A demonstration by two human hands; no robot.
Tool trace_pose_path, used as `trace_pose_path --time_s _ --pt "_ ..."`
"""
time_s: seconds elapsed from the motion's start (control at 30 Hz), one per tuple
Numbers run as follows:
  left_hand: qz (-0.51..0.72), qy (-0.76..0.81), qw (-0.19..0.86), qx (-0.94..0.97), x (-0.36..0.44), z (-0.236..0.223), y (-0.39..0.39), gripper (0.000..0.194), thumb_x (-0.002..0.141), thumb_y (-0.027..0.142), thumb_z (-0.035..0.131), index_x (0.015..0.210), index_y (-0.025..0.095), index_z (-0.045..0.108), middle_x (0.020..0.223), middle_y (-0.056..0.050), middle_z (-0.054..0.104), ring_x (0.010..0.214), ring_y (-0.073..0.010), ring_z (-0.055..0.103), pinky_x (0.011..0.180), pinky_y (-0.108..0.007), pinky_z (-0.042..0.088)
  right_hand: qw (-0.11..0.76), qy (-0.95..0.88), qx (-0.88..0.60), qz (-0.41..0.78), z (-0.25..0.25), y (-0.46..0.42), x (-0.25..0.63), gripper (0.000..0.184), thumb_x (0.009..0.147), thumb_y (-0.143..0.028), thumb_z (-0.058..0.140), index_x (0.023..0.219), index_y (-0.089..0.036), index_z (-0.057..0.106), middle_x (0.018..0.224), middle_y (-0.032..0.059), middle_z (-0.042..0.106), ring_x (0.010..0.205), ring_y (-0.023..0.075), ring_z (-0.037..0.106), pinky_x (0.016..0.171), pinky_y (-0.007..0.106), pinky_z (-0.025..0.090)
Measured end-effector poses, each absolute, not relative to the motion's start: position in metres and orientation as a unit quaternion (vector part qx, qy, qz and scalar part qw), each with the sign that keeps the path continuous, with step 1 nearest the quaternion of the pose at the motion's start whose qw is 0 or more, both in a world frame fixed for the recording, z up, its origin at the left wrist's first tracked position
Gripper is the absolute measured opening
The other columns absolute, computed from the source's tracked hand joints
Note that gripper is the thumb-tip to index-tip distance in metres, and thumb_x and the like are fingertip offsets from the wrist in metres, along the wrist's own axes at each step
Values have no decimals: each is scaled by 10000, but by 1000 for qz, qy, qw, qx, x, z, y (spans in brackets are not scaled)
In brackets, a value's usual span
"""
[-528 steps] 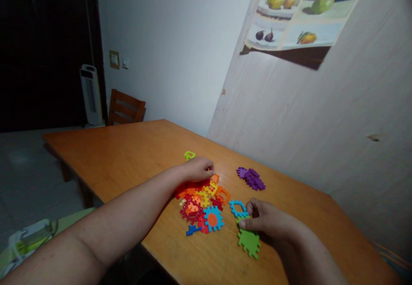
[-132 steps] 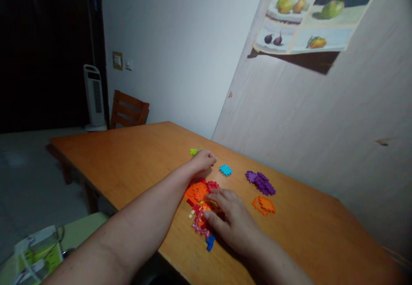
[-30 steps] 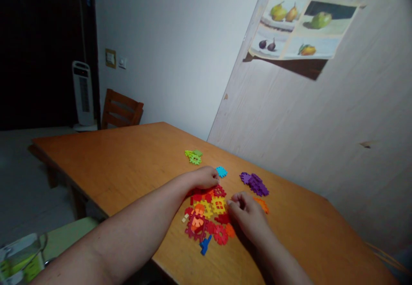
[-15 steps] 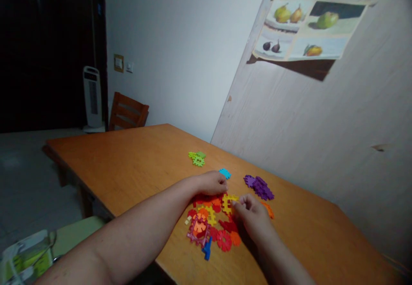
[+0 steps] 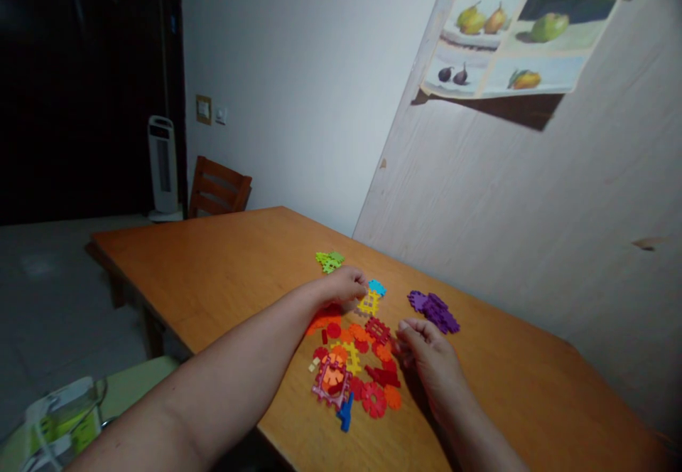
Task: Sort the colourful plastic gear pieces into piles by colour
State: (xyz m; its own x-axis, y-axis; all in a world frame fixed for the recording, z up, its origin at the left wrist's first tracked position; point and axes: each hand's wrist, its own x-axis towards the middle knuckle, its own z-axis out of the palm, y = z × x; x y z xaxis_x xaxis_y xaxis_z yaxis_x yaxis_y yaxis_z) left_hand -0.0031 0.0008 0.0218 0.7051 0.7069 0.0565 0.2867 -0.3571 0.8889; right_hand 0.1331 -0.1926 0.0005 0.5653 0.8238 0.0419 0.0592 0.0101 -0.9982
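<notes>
My left hand [image 5: 349, 285] pinches a yellow lattice building piece [image 5: 369, 303] by its edge, just above the table in front of a blue piece [image 5: 376, 287]. My right hand [image 5: 423, 344] is to the right of the mixed pile, fingers loosely bent and apart, with nothing visible in them. Nearest to it lies a dark red square lattice piece [image 5: 378, 330]. The pile between my forearms has red flower-shaped pieces [image 5: 374, 399], orange ones [image 5: 392, 397], another yellow piece [image 5: 352, 357], a pinkish-red square frame [image 5: 318, 389] and a blue piece [image 5: 346, 413].
A light green group [image 5: 329, 261] lies farther back on the wooden table [image 5: 213, 259], and a purple heap [image 5: 434, 311] lies to the right near the wall. A wooden chair [image 5: 221, 188] stands at the far end. A green seat [image 5: 141, 379] with items on it is at lower left.
The yellow lattice piece has gone from my right hand to my left and moved back toward the blue piece. My right hand has let go, and the dark red square piece shows now.
</notes>
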Motion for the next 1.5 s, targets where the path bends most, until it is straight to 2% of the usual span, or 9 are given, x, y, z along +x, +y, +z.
trace_pose_path --time_s 0.13,0.3,0.47,0.63,0.8,1.07,1.2,1.3,1.5 --pt "239 403 385 795 -10 17 21 54 702 180 611 654 157 606 526 32 483 490 -115 422 486 -245 260 591 -363 -661 286 -7 -194 143 409 776 -571 699 913 -195 610 642 -34 587 556 137 520 502 239 368" --pt "298 435 331 783 -15 18 38 58 702 187 655 673 168 608 635 11 568 631 -140 496 560 -240 298 547 -418 -711 141 -10 -193 160 411 802 -582 620 933 -193 646 666 -23 605 600 170 540 550 274 397" --pt "335 446 317 767 -18 16 37 151 811 246 580 685 162 593 657 11 562 657 -130 510 578 -221 314 493 -433 -753 42 -5 -194 181 424 836 -582 532 925 -194 676 668 12 659 633 216 601 597 303 420" --pt "325 474 314 756 -23 15 24 155 785 219 554 645 157 575 571 18 502 587 -126 474 545 -224 288 490 -403 -772 -32 -4 -201 198 403 863 -555 496 898 -202 688 704 31 687 690 229 627 636 304 418" --pt "299 449 323 778 -37 14 1 172 772 251 561 629 158 585 529 26 473 546 -123 457 535 -231 279 517 -380 -765 -57 6 -212 196 362 883 -498 494 916 -204 701 761 39 705 704 209 621 621 288 396" --pt "280 391 355 802 -65 4 -47 262 808 367 530 712 146 631 577 28 509 565 -120 447 540 -224 317 480 -418 -768 -64 43 -229 185 389 855 -497 482 900 -188 713 750 72 711 702 228 621 646 305 397" --pt "300 366 388 791 -69 11 -56 300 837 404 509 762 141 632 614 22 526 566 -116 457 534 -219 325 488 -375 -785 -70 25 -245 203 414 850 -496 472 938 -179 722 771 88 720 704 231 625 636 306 395" --pt "319 354 360 802 -60 17 -57 263 840 358 521 735 140 624 654 12 547 619 -117 487 575 -218 359 473 -324 -817 -63 3 -255 225 404 837 -477 482 935 -172 729 779 101 724 694 233 618 619 308 387" --pt "240 341 311 854 -21 18 -64 151 783 247 576 783 145 688 689 0 623 677 -137 551 612 -221 394 464 -315 -825 -63 -11 -254 250 397 846 -464 465 927 -182 733 832 118 737 728 243 624 632 309 388"
